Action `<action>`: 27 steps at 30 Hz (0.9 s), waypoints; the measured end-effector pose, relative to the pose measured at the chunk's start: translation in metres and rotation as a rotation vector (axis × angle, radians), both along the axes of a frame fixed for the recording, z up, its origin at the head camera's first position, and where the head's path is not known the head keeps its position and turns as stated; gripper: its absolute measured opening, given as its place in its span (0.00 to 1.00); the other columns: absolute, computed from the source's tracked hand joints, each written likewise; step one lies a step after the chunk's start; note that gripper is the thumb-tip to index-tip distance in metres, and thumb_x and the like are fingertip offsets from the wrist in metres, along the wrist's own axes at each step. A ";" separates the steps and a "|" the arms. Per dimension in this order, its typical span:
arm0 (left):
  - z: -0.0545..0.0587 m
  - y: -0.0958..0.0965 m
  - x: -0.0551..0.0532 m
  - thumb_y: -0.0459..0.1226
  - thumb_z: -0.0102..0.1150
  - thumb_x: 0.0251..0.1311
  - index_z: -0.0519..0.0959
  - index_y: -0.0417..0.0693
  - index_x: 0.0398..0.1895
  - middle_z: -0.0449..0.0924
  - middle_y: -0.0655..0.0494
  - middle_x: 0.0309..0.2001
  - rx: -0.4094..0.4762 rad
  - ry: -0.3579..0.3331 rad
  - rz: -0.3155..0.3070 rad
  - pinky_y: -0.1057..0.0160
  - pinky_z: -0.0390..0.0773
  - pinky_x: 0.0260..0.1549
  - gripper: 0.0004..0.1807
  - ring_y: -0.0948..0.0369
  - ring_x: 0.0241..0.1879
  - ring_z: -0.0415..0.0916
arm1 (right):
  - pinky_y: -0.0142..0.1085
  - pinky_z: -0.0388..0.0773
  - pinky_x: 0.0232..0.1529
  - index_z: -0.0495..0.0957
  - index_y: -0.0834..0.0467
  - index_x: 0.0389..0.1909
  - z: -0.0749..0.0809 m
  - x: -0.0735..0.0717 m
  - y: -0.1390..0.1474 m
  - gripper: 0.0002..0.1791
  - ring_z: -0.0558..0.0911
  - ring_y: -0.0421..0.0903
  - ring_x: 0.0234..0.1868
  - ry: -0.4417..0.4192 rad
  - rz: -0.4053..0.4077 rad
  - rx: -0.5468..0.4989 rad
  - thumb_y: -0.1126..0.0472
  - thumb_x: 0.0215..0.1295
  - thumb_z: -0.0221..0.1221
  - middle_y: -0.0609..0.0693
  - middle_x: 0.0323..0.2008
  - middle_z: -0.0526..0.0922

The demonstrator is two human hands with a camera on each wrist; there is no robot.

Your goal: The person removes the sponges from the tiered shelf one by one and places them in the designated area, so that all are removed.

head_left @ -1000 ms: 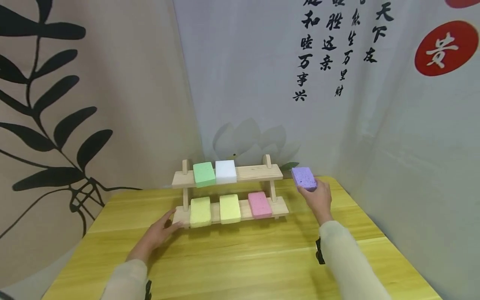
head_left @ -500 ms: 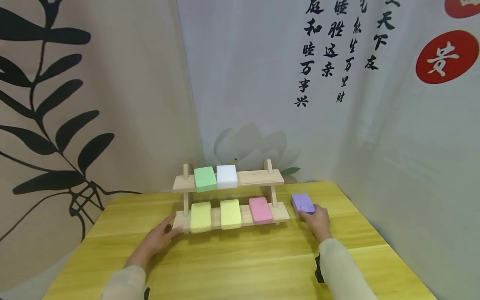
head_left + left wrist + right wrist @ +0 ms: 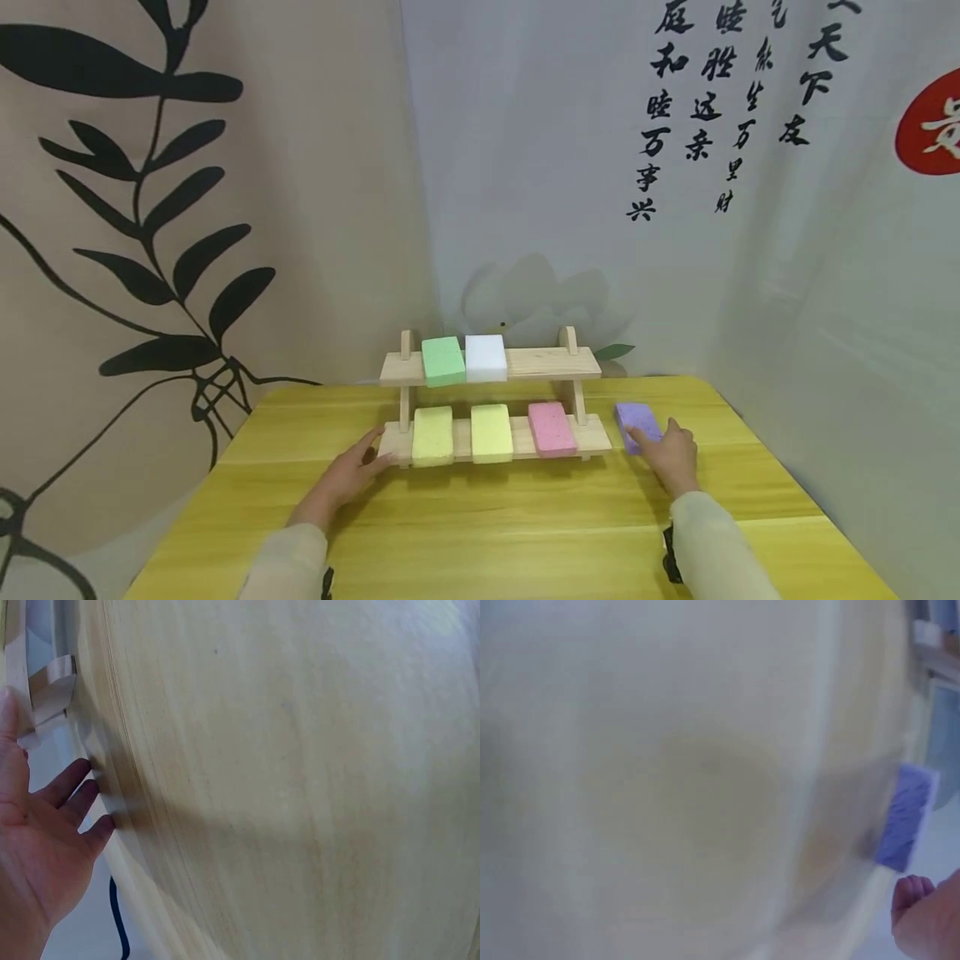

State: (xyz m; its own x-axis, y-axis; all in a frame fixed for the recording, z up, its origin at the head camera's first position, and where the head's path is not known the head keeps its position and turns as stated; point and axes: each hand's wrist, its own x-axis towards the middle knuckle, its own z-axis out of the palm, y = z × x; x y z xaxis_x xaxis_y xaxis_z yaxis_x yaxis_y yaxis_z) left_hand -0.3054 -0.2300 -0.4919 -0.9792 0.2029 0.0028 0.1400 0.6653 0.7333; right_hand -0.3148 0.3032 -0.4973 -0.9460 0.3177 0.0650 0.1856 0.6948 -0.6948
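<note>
A purple sponge [image 3: 636,423] lies on the table to the right of a two-tier wooden shelf [image 3: 555,363]. My right hand [image 3: 670,457] is just in front of it. In the right wrist view a gap shows between that hand's loosely bent fingers [image 3: 913,889] and the sponge. At the left end of the lower board is my left hand [image 3: 352,475], its thumb by the board and its fingers spread and relaxed. A green sponge [image 3: 443,362] and a white sponge [image 3: 486,358] sit on the top board. Below are two yellow sponges [image 3: 432,437] and a pink sponge [image 3: 552,429].
The shelf stands near the back of a yellow wood-grain table [image 3: 480,525]. Behind it hangs a pale curtain [image 3: 525,167] with printed leaves and writing. A dark cord [image 3: 118,919] shows past the table edge in the left wrist view.
My right hand has lowered the purple sponge onto the table beside the shelf and let go of it. The left hand has stayed at the shelf's end. The head view has shifted slightly.
</note>
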 end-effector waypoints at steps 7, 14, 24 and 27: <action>0.004 0.002 -0.002 0.55 0.52 0.71 0.53 0.44 0.78 0.63 0.26 0.67 -0.023 -0.005 0.012 0.32 0.61 0.62 0.41 0.32 0.66 0.61 | 0.62 0.53 0.69 0.49 0.72 0.74 0.043 -0.013 -0.039 0.52 0.54 0.71 0.70 0.179 -0.036 -0.053 0.36 0.69 0.54 0.75 0.69 0.55; 0.004 -0.001 -0.006 0.58 0.51 0.70 0.52 0.46 0.79 0.63 0.26 0.67 -0.033 -0.011 0.011 0.31 0.59 0.62 0.43 0.32 0.67 0.59 | 0.55 0.55 0.71 0.58 0.68 0.73 0.080 -0.034 -0.125 0.48 0.59 0.64 0.70 0.321 0.006 -0.110 0.38 0.66 0.59 0.68 0.69 0.60; -0.004 0.000 -0.006 0.56 0.52 0.71 0.52 0.46 0.79 0.65 0.26 0.66 -0.011 -0.020 0.024 0.31 0.60 0.62 0.42 0.31 0.66 0.60 | 0.54 0.64 0.66 0.58 0.64 0.74 0.095 -0.048 -0.240 0.56 0.63 0.62 0.68 0.306 0.097 -0.108 0.33 0.56 0.65 0.66 0.68 0.63; -0.005 0.003 -0.006 0.57 0.52 0.70 0.51 0.47 0.79 0.64 0.26 0.66 -0.008 -0.018 0.021 0.31 0.60 0.62 0.42 0.32 0.66 0.60 | 0.52 0.67 0.64 0.58 0.65 0.74 0.093 -0.050 -0.254 0.57 0.65 0.62 0.66 0.315 0.068 -0.097 0.33 0.53 0.68 0.66 0.65 0.65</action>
State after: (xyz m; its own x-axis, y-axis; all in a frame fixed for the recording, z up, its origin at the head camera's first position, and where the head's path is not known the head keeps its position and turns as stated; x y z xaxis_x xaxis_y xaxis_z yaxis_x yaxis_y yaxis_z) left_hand -0.3115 -0.2273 -0.4967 -0.9831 0.1823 -0.0159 0.1131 0.6736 0.7304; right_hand -0.3648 0.0489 -0.4039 -0.9035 0.2732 0.3301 -0.0934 0.6263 -0.7740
